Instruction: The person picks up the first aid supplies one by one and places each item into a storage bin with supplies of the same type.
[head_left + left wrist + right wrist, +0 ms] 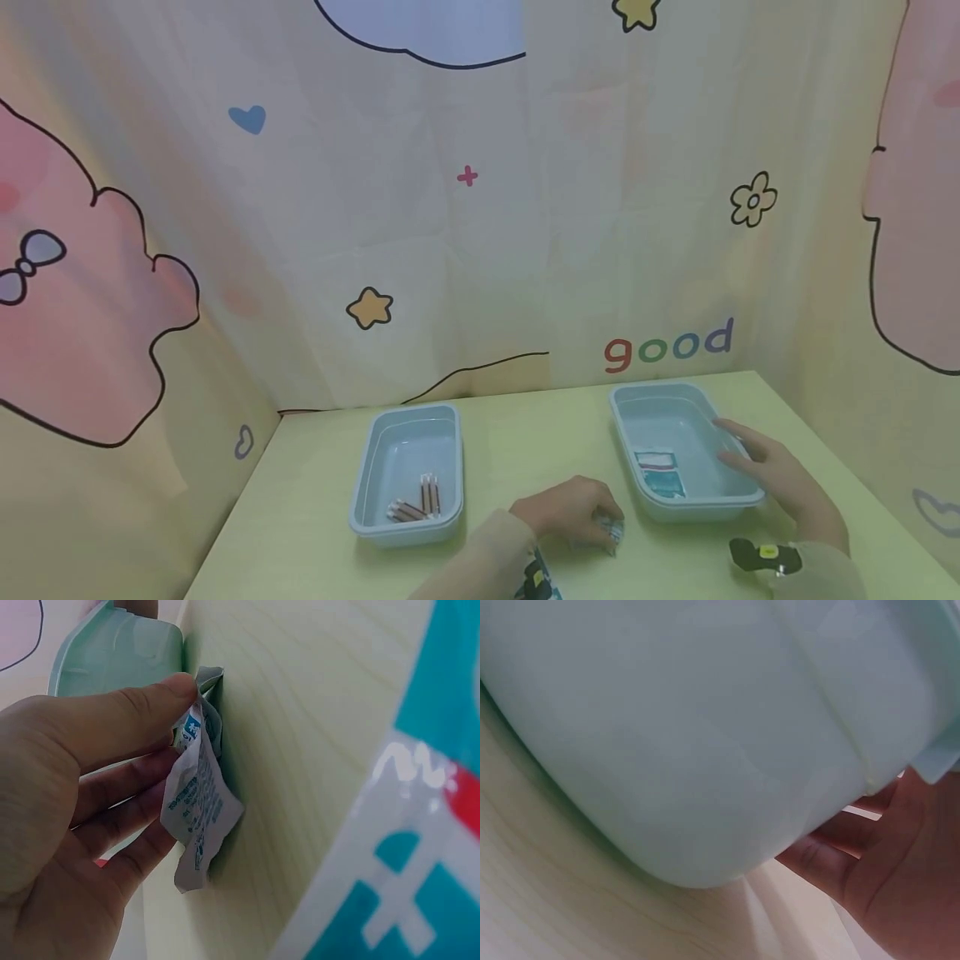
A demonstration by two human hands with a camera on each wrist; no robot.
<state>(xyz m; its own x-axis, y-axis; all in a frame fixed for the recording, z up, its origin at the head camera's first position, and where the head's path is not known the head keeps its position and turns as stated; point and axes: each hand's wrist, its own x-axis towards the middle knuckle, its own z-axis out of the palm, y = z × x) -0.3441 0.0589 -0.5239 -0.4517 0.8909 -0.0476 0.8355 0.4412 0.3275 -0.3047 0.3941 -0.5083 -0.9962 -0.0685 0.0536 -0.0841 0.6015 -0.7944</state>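
Note:
In the head view my left hand [572, 510] is low over the table, left of the right-hand tub. Its thumb and fingers pinch a small crumpled white sachet [199, 806] with blue-green print, seen on edge in the left wrist view. My right hand [783, 475] holds the right side of the light blue right-hand tub [660, 510], its fingertips over the rim. In the right wrist view the fingers [825, 862] lie along the tub's wall and are partly hidden by it. Inside that tub lies a flat teal-and-white packet [662, 475].
A second light blue tub [408, 537] stands on the left, with several thin brown sticks with pale ends [430, 496] in it. Close to my left wrist is a large teal-and-white printed package [405, 885]. A patterned curtain [480, 275] backs the pale table [315, 500].

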